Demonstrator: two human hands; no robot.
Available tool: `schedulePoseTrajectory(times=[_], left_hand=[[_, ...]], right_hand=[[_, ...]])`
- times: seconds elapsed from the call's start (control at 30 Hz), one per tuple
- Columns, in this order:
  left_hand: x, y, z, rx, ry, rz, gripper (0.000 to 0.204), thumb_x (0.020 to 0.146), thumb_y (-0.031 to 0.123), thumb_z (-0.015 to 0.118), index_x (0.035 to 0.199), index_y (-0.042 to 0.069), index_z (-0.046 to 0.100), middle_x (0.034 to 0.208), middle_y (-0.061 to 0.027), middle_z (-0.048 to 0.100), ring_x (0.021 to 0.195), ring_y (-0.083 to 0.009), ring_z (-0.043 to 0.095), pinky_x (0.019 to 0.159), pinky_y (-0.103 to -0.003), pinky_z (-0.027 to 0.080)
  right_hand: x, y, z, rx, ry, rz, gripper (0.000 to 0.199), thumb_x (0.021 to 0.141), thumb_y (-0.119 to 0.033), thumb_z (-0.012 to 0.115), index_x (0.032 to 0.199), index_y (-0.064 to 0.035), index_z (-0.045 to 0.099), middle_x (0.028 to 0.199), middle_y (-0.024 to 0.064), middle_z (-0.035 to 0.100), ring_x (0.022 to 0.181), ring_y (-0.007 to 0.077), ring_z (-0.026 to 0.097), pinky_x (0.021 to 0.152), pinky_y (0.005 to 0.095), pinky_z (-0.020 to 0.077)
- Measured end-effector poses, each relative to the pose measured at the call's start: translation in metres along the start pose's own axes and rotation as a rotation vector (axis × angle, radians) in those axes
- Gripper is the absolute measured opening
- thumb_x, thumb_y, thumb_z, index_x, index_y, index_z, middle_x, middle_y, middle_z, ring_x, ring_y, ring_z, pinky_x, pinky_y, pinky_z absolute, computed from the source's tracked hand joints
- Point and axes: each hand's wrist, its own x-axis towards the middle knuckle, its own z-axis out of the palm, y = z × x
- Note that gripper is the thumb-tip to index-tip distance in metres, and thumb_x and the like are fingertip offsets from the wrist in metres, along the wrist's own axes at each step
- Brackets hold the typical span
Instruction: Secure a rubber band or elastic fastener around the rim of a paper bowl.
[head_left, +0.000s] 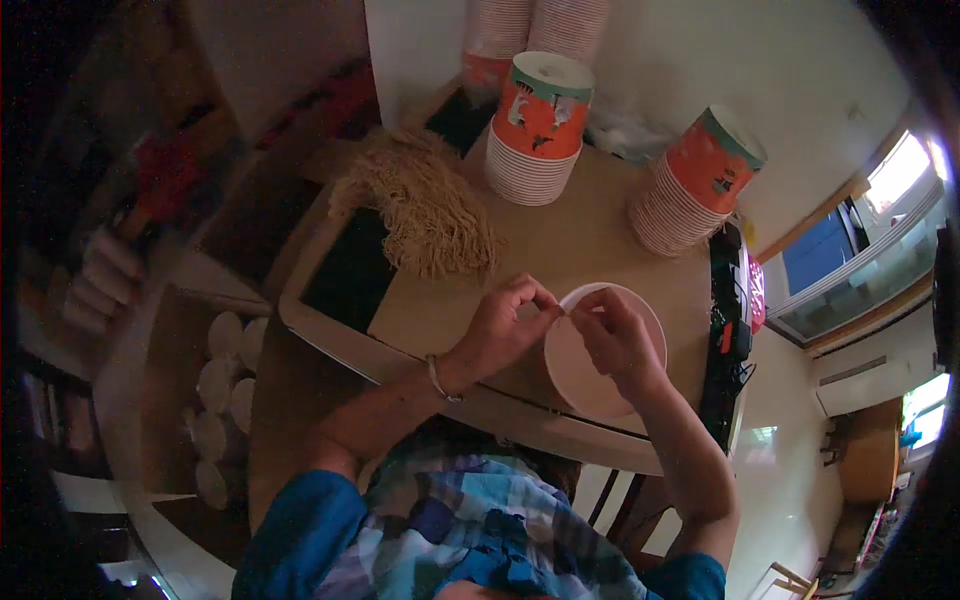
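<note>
An open white paper tub (610, 370) stands in front of me on the table, its pale inside facing up. My left hand (510, 325), with a bracelet at its wrist, is closed in a pinch at the tub's left rim. Reaching over the tub's opening, my right hand (615, 335) pinches at almost the same spot. The fingertips of both hands nearly meet, and what they hold is too small to make out. Beyond my left hand lies a heap of beige cords (430, 215), loose and tangled.
Nested orange-and-green paper tubs stand bottom up in a middle stack (540, 125) and a right stack (695, 180), with more behind. A dark strip with small items (728, 330) runs along the table's right edge. At lower left, a cardboard box (175, 400) holds several pale round pieces.
</note>
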Motion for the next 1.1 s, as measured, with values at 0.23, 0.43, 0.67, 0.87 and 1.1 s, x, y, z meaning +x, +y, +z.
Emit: schedulePoseTrajectory(times=[0.23,0.43,0.67,0.87,1.1], left_hand=[[-0.002,0.002,0.001,-0.058,0.009,-0.022,0.009,0.083,0.009,0.066,0.087,0.001,0.063,0.089,-0.0070,0.061,0.088,-0.0177,0.060,0.081,-0.030,0.046],[-0.004,-0.005,0.002,-0.053,0.030,-0.043,0.011,0.082,0.010,0.067,0.088,0.002,0.063,0.089,-0.0074,0.060,0.088,-0.0169,0.059,0.081,-0.030,0.046],[-0.001,0.007,0.001,0.018,0.022,0.010,0.011,0.081,0.008,0.067,0.088,0.001,0.061,0.089,-0.0100,0.058,0.089,-0.0216,0.059,0.080,-0.030,0.046],[-0.001,0.009,-0.003,0.077,-0.006,0.070,0.011,0.082,0.007,0.067,0.090,0.003,0.061,0.091,-0.0078,0.058,0.091,-0.0209,0.059,0.084,-0.032,0.046],[0.007,0.021,-0.008,0.252,-0.090,0.183,0.014,0.077,0.001,0.067,0.088,0.002,0.059,0.092,-0.0112,0.056,0.092,-0.0272,0.059,0.082,-0.034,0.046]], right_hand=[[0.006,0.007,0.000,-0.106,-0.019,-0.028,0.018,0.089,-0.016,0.067,0.097,-0.0015,0.060,0.085,0.0043,0.065,0.079,0.0089,0.056,0.069,0.0270,0.0476],[0.007,0.004,0.007,-0.106,-0.007,-0.034,0.017,0.088,-0.015,0.067,0.090,0.0011,0.062,0.082,0.0041,0.066,0.077,0.0100,0.057,0.068,0.0274,0.0484],[0.006,0.009,0.009,-0.307,0.052,-0.234,0.010,0.086,-0.008,0.062,0.091,0.0009,0.060,0.074,0.0104,0.065,0.070,0.0093,0.057,0.064,0.0287,0.0488],[-0.002,-0.004,0.013,-0.418,0.092,-0.248,0.011,0.084,-0.007,0.063,0.092,-0.0006,0.059,0.073,0.0120,0.065,0.068,0.0093,0.058,0.062,0.0292,0.0488],[-0.003,-0.001,0.013,-0.450,0.096,-0.288,0.011,0.083,-0.007,0.063,0.092,-0.0025,0.059,0.072,0.0136,0.064,0.067,0.0100,0.060,0.060,0.0302,0.0489]])
